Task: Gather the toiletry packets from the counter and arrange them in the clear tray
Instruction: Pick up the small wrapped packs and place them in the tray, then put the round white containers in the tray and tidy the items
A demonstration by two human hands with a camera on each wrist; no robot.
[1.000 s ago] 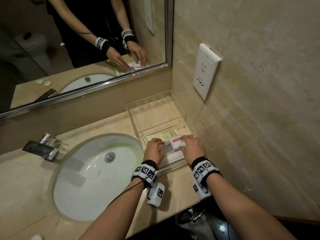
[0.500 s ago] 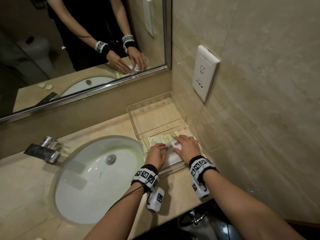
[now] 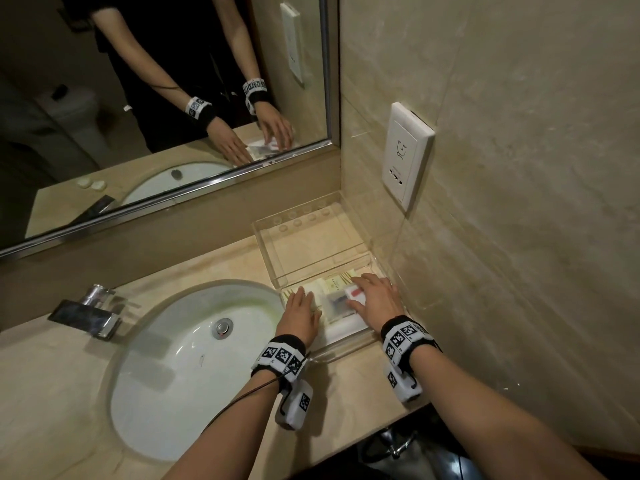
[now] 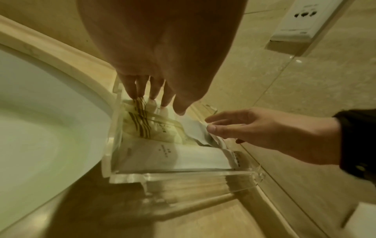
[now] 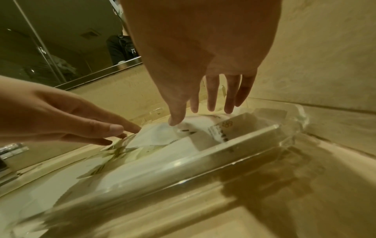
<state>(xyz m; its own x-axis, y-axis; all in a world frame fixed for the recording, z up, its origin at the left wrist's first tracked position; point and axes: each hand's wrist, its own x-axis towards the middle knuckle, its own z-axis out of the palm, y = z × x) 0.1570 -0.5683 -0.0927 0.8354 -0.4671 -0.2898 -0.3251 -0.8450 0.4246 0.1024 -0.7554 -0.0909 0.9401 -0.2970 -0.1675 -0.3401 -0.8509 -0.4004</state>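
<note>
The toiletry packets (image 3: 341, 301) lie in the near compartment of the clear tray (image 3: 349, 344), overlapping one another: cream sachets with brown stripes (image 4: 140, 122) toward the sink side, a white packet with a red patch (image 3: 356, 293) toward the wall side, and a larger flat white sachet (image 4: 162, 154) nearest the front wall of the tray. They look thin, light and soft, with crinkly film that bends under a fingertip and probably slides easily on the smooth plastic, so the safest hold would likely be a pinch on a free edge or corner, or a flat press from above to square them up. Small dark printing runs along several sachets, and a gold motif shows on one in the right wrist view, but none of it can be read. The left hand (image 3: 300, 315) reaches in with fingers straight and slightly spread, tips resting on the striped sachets; the right hand (image 3: 375, 301) is likewise flat and relaxed, fingers spread over the white packets, gripping nothing. The far compartment of the tray shows only round dimples near its back edge. The tray sits in the counter's corner against the tiled wall, beside the white oval sink (image 3: 194, 362), below a wall socket (image 3: 407, 155) and the mirror (image 3: 156, 98).
</note>
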